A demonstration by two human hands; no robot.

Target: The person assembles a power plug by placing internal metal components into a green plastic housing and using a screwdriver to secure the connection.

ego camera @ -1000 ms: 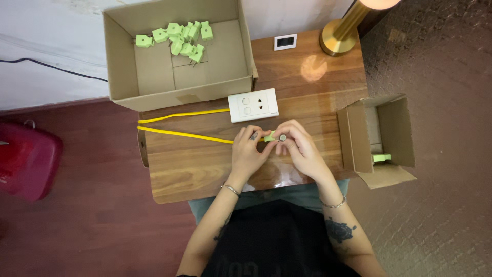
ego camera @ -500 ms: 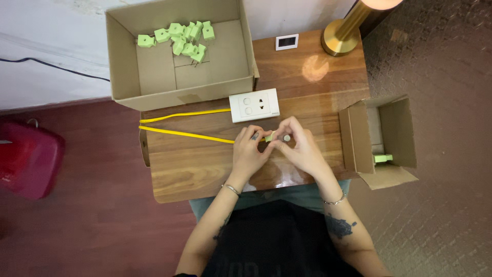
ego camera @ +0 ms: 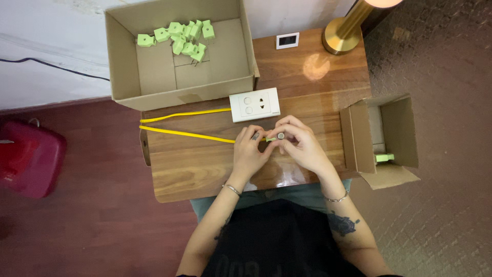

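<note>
Wooden worktop stands over a dark red floor, with a red container on the floor well off its left edge. At the rear left corner sits a large cardboard box holding green connectors. A yellow cable loops from the left edge toward a white socket plate and the hands. Left hand and right hand meet near the front edge — fingertips pinching a small green connector. A smaller cardboard box stands off the right edge; a brass lamp base occupies the rear right corner.
</note>
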